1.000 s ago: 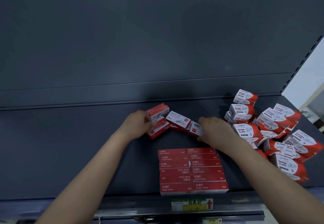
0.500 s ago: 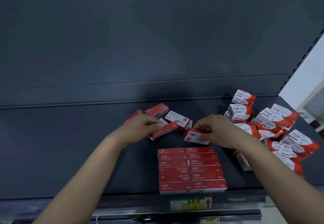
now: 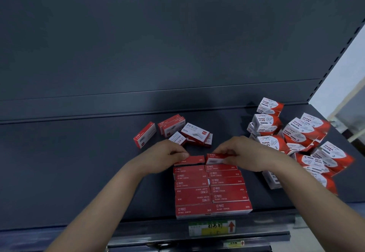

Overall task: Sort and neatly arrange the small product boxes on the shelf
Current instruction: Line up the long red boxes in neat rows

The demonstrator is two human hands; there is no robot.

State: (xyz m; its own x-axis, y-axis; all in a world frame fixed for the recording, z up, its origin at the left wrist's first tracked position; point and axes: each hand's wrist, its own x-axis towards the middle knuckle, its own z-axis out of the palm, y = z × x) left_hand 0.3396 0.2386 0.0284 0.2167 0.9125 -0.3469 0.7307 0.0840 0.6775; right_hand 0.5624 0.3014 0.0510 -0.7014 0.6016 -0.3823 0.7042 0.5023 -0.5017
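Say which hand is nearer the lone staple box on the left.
Left. The left hand sits just right of the lone staple box, toward the shelf front; the right hand, pinching a red box, is farther right.

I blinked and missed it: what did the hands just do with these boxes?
Both hands came away from the loose staple boxes, each bringing one toward the person: left hand grips a flat red cardboard staple box, right hand a second red box, behind the neat red stack. Stack and white-and-red paper-clip boxes stayed put.
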